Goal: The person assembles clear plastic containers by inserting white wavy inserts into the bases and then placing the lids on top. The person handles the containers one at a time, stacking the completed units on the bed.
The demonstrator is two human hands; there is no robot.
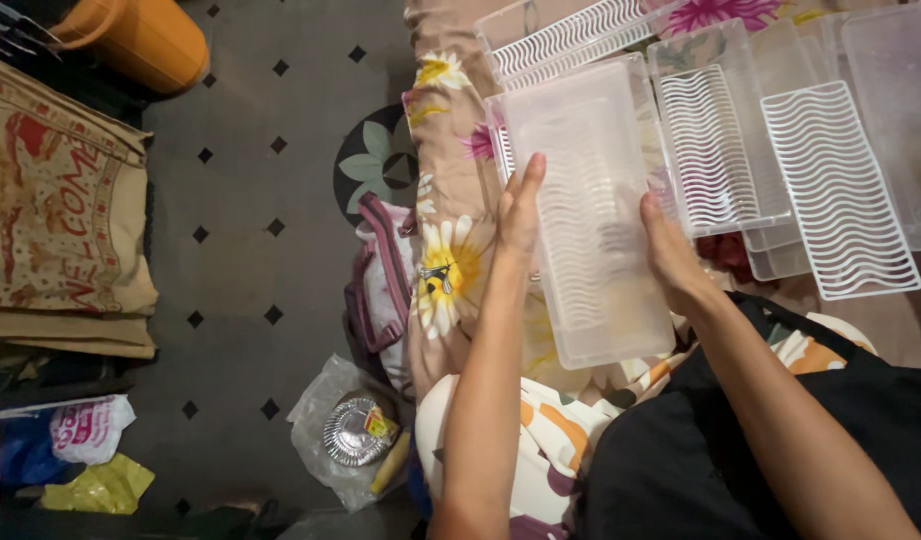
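Note:
A clear rectangular plastic container [591, 215] is held up over a floral bedsheet [451, 120], with a white wavy-slotted insert showing through it. My left hand [521, 210] grips its left long edge with the fingers pointing up. My right hand [671, 255] holds the right long edge. More clear containers [721, 130] and white wavy grid inserts [841, 190] lie spread on the sheet just beyond and to the right.
A tiled floor with black diamonds lies left of the bed. An orange bucket [146, 40] stands top left, a burlap mat [56, 215] at left. A pink bag [381, 280] and a plastic bag with foil cups [356, 430] lie beside the bed.

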